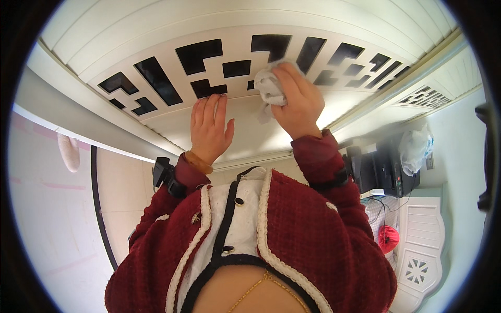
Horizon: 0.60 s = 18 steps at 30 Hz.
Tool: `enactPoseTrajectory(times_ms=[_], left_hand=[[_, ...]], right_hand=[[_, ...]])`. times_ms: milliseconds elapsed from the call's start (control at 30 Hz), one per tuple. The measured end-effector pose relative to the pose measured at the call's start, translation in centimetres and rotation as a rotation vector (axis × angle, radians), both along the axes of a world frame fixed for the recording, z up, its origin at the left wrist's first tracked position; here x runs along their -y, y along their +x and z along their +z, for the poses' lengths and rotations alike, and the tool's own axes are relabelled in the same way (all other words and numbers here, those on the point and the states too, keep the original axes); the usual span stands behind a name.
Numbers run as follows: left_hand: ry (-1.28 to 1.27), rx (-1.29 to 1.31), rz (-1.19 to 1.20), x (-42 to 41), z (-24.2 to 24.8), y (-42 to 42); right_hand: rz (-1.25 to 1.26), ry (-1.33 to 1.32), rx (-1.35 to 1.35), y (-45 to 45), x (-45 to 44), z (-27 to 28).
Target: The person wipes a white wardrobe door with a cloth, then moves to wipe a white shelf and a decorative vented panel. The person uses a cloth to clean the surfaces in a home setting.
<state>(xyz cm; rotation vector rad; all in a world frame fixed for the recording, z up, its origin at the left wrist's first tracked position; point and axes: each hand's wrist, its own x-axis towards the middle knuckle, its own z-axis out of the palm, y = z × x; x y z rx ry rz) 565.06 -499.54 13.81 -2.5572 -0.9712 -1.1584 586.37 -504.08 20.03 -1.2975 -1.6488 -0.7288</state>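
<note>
A white door panel (242,101) with dark geometric cut-outs fills the view in front of me. My left hand (209,125) rests on it, fingers spread a little and fingertips at the lower edge of a cut-out; it holds nothing. To the right, my right hand (299,98) grips a bunched pale grey cloth (270,87) against the cut-out band. Part of the cloth hangs below the hand, and its far side is hidden by my fingers.
At the right stand a black printer (385,168) and a white plastic bag (417,148). Below them are cables, a red round item (388,238) and a white headboard (420,234). A pale fuzzy object (68,152) shows at the left beside the white door edge (78,139).
</note>
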Motion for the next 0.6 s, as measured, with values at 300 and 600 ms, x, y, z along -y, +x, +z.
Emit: enactPoseTrajectory(times_ms=[300,600], left_hand=[[0.014,-0.009,0.007,-0.1,-0.2,0.1],[0.03,-0.027,0.005,-0.4,-0.4,0.1]], right_hand=[[0.108,-0.032,-0.126,-1.1,1.5,-1.1],[0.144,-0.117,-0.17,-1.2,1.0,-3.8]])
